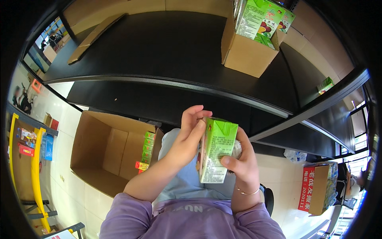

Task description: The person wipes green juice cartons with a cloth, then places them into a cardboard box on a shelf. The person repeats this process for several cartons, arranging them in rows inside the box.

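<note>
A green and white drink carton (219, 149) with printed writing is upright in front of my lap. My right hand (244, 161) grips its right side, the thumb across the printed face and the fingers behind. At the upper left edge is my left hand (189, 137), its thumb against the carton and its fingers bent beyond the top corner. Whether these left fingers grip anything is hidden. Something white and fluffy (237, 149) shows between the carton and my right palm.
A cardboard box (250, 56) of similar cartons stands on the black shelf (167, 44), with a single carton (325, 85) farther right. On my left, a large open cardboard box (116, 149) has small cartons (147, 149) along one side. A metal shelf beam (179, 88) runs before me.
</note>
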Available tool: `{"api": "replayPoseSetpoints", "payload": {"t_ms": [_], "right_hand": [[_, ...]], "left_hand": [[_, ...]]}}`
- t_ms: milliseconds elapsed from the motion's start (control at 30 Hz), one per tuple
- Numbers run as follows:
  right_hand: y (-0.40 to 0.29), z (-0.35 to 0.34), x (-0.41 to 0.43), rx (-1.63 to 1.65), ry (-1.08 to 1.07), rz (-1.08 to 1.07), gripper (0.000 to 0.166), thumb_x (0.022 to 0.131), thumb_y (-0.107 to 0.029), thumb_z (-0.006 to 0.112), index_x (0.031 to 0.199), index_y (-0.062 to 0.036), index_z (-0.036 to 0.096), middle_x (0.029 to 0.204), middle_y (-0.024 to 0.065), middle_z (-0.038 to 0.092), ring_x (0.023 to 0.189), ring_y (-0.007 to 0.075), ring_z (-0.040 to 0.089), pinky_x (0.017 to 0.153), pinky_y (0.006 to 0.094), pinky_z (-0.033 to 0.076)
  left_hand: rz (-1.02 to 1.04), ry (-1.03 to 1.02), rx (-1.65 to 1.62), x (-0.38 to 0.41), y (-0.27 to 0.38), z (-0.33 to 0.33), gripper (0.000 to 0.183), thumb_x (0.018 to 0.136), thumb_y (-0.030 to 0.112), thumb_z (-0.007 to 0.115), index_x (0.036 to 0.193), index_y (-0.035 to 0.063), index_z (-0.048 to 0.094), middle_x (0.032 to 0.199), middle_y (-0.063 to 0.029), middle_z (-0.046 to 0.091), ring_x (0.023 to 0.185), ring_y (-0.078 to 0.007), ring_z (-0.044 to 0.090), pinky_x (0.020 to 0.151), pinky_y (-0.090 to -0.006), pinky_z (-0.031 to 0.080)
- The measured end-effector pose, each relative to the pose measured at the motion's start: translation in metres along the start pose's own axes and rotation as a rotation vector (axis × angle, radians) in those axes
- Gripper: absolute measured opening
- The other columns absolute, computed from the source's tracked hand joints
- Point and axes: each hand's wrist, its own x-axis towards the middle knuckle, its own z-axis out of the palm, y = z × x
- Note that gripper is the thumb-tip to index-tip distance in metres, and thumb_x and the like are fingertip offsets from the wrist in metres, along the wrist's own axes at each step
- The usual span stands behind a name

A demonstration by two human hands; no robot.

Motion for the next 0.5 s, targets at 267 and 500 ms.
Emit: {"api": "replayPoseSetpoints", "payload": {"t_ms": [267,500], "right_hand": [[-0.007,-0.006,0.004,-0.077,0.074,-0.088,0.073,0.065,-0.016,0.075,0.124,0.0059,0.036,0.109,0.0144,0.051,0.098,0.0179,0.052,0.083,0.0283,0.042],[-0.004,-0.003,0.005,-0.094,0.048,-0.061,0.074,0.067,-0.016,0.074,0.125,0.0063,0.035,0.11,0.0137,0.05,0.099,0.0179,0.051,0.085,0.0278,0.041]], "left_hand": [[-0.239,-0.203,0.02,-0.011,0.032,0.011,0.077,0.079,0.003,0.056,0.135,0.0076,0.004,0.124,-0.0132,0.03,0.106,-0.02,0.042,0.078,-0.0298,0.045],[-0.182,-0.155,0.092,-0.014,0.031,0.011,0.079,0.078,0.0,0.055,0.135,0.0084,0.002,0.124,-0.0129,0.03,0.102,-0.0194,0.045,0.077,-0.029,0.045]]}}
